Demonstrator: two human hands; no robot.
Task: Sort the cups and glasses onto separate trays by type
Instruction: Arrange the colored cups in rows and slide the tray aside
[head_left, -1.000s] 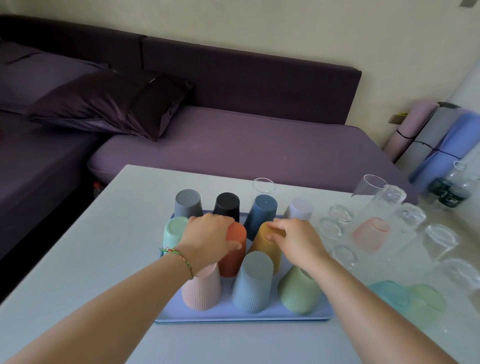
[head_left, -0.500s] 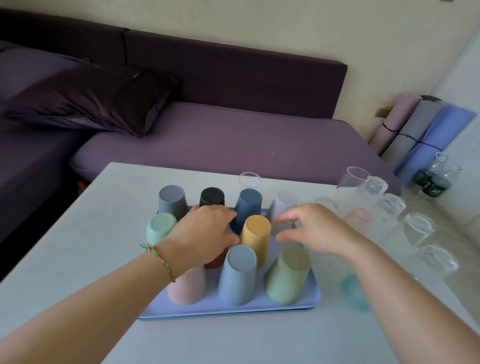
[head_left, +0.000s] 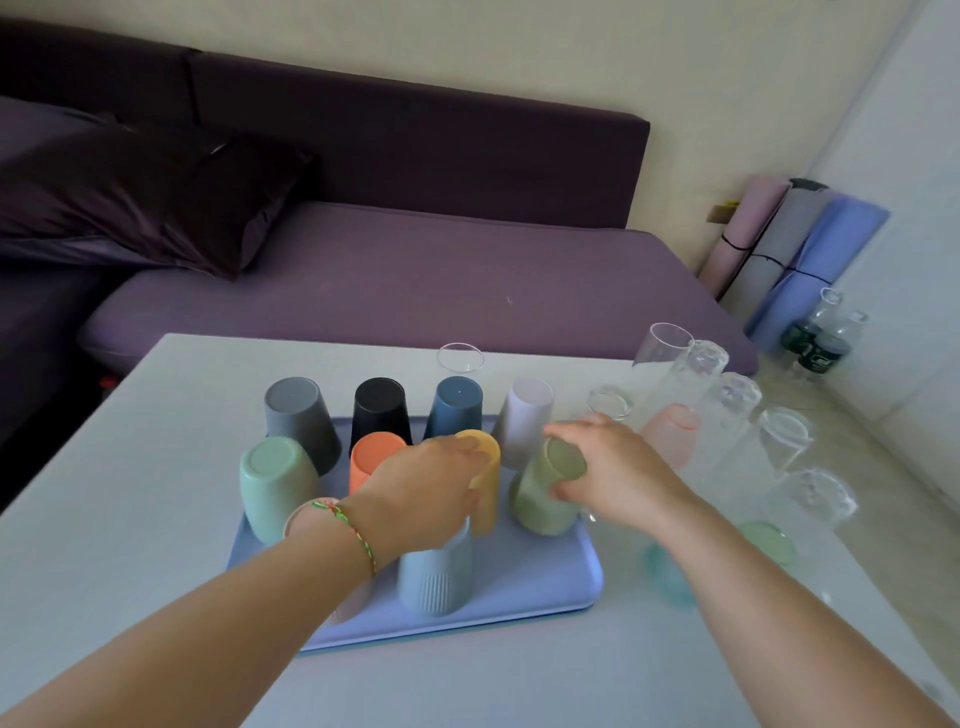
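The green cup (head_left: 540, 504) sits at the right edge of the tray (head_left: 519, 597), tilted so its upturned base leans right, toward the glasses (head_left: 779, 436) off the tray. The right hand (head_left: 613, 467) is nearer and grips that base. The left hand (head_left: 426, 493) curls over the yellow cup (head_left: 488, 483) mid-tray. The 2 hands are apart, each holding 1 cup.
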